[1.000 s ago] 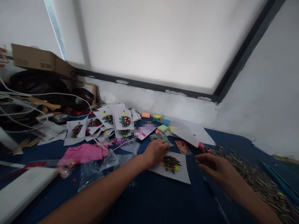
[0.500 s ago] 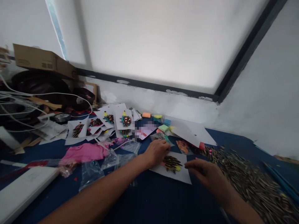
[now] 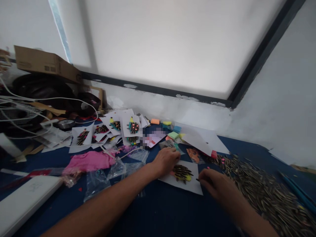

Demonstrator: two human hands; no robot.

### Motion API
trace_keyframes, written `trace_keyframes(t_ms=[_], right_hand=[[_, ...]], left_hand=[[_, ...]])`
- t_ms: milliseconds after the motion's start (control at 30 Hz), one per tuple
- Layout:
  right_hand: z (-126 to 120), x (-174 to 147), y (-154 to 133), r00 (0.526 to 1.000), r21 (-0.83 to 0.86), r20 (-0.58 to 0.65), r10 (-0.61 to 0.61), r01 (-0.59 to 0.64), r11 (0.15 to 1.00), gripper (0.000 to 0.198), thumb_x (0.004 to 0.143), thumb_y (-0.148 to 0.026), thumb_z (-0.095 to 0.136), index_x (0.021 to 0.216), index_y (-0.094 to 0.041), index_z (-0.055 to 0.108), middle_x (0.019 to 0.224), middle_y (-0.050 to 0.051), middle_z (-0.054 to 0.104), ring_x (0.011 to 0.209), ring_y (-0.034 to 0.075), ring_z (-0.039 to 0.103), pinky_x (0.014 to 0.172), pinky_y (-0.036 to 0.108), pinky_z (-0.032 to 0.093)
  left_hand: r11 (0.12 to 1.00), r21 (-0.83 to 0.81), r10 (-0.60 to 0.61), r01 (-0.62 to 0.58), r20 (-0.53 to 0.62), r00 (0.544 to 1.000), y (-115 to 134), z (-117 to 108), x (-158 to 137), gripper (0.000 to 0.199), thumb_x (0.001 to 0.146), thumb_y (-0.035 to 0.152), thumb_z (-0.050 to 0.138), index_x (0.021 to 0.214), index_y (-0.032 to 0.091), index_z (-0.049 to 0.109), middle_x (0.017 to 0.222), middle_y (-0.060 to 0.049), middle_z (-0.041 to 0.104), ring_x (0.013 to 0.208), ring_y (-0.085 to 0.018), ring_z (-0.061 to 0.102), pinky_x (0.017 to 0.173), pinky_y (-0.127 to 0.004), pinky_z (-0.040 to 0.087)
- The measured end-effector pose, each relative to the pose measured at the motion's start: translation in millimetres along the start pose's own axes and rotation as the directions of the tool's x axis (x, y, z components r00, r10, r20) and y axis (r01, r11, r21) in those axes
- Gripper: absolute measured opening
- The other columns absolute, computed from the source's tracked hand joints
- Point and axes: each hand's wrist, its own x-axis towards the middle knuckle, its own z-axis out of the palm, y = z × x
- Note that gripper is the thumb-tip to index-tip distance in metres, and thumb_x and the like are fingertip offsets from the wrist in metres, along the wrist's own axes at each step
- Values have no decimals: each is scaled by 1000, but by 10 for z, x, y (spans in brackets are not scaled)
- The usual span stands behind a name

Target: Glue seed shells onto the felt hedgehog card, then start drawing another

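A white paper sheet lies on the blue tabletop, bearing a hedgehog figure of yellow clay with dark striped seeds as spines. At the sheet's left side, my left hand is closed with curled fingers, pressed on the paper beside the figure; its fingertips are partly hidden. Just off the right edge, my right hand pinches one small dark seed between thumb and finger. Its other fingers are folded. A large pile of striped sunflower seeds spreads to the right of this hand.
Finished seed figures on paper stand left at the back. Nearby are coloured clay blocks, a phone, pink clay, clear plastic bags and a white box. A blue tool lies far right.
My right hand has shifted slightly right and down, and the dark seed tip now shows at its fingertips. My left hand and the sheet look the same.
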Motion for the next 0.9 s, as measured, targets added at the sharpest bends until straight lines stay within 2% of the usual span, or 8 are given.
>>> trace_keyframes(t_ms=[167,267,400,600,733,900], right_hand=[[50,-22,-21,996,-67,86,35,-29,997,18,84,-21,46,78,-23,63,84,4,69,79,21,66,66,28,44],[56,-32,-6,1000,-61,27,-1,2,998,19,85,-21,44,77,-23,62,83,4,68,78,20,66,67,29,44],[13,-27,-46,998,16,-58,-26,27,1000,18,85,-26,42,74,-23,56,76,4,68,72,20,64,61,28,42],[66,-10,-132,989,140,-141,-40,60,988,24,85,-28,43,83,-23,66,83,6,70,77,21,66,67,29,46],[140,-4,-142,989,139,-148,-12,32,990,19,84,-28,47,80,-23,65,75,3,68,69,19,64,61,27,44],[166,4,-165,987,115,-163,-12,31,993,19,84,-28,48,78,-23,65,74,3,69,68,18,64,59,26,43]], left_hand=[[1000,3,-4,4,-2,1000,13,-23,-8,15,90,17,50,87,16,65,92,-5,63,91,-20,58,79,-30,44],[1000,1,-11,11,9,1000,24,-38,-5,15,90,17,50,88,16,65,92,-6,64,91,-20,58,79,-30,44],[1000,0,-10,10,4,1000,17,-19,-1,15,91,18,50,89,17,65,92,-6,64,92,-20,58,80,-30,44],[1000,3,-10,10,-10,1000,2,2,-6,16,91,17,49,86,17,64,91,-5,63,89,-19,58,77,-29,44],[1000,15,-9,9,7,1000,9,-12,-2,15,91,18,50,89,17,65,93,-5,63,91,-19,58,79,-29,43],[1000,15,-12,12,13,1000,10,-11,0,15,91,19,50,89,17,65,94,-5,64,93,-20,58,80,-30,44]])
